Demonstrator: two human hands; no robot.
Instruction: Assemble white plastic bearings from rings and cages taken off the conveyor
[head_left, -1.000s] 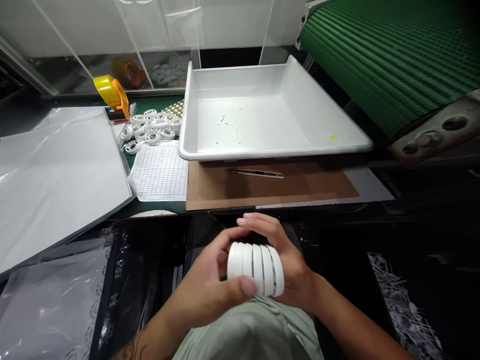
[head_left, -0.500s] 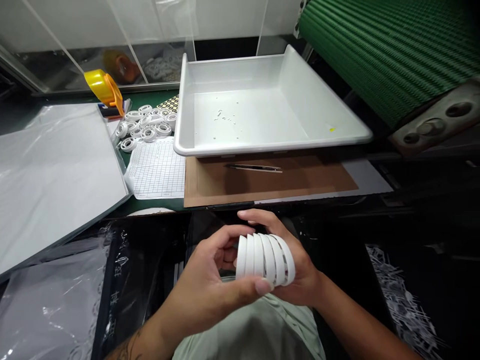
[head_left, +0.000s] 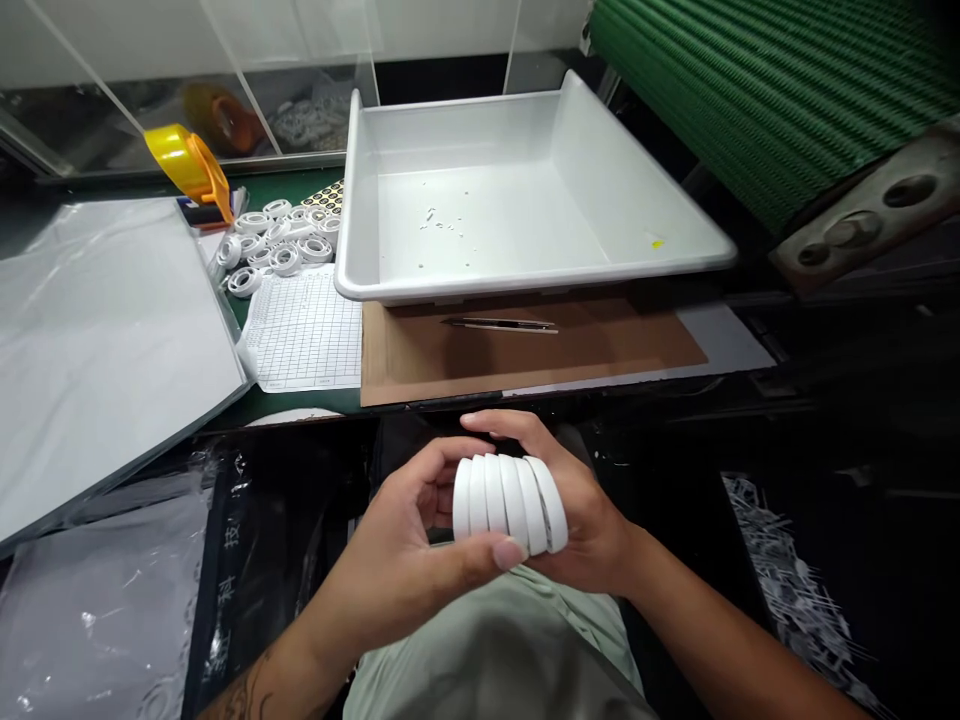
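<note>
Between my two hands, above my lap, lies a stack of several white plastic rings (head_left: 499,500), set side by side in a row. My left hand (head_left: 420,545) is closed around the left end, its thumb pressed along the near side of the rings. My right hand (head_left: 589,510) cups the right end and the far side; its index finger stretches out above the stack. The lower fingers of my right hand are hidden behind the rings. Similar white rings (head_left: 281,240) lie in a pile on the green table, left of the tray.
A white tray (head_left: 536,285) with small scraps rests above cardboard (head_left: 405,365), where a pen (head_left: 502,325) lies. To the left are a gridded sheet (head_left: 304,330), plastic-wrapped sheets (head_left: 112,350) and a yellow tape dispenser (head_left: 195,170). A green ribbed belt (head_left: 772,90) is upper right; white plastic scraps (head_left: 802,590) lie lower right.
The rings sit closer together, with narrower gaps at the right end. Both hands keep hold of the stack, and the whole view has shifted slightly.
</note>
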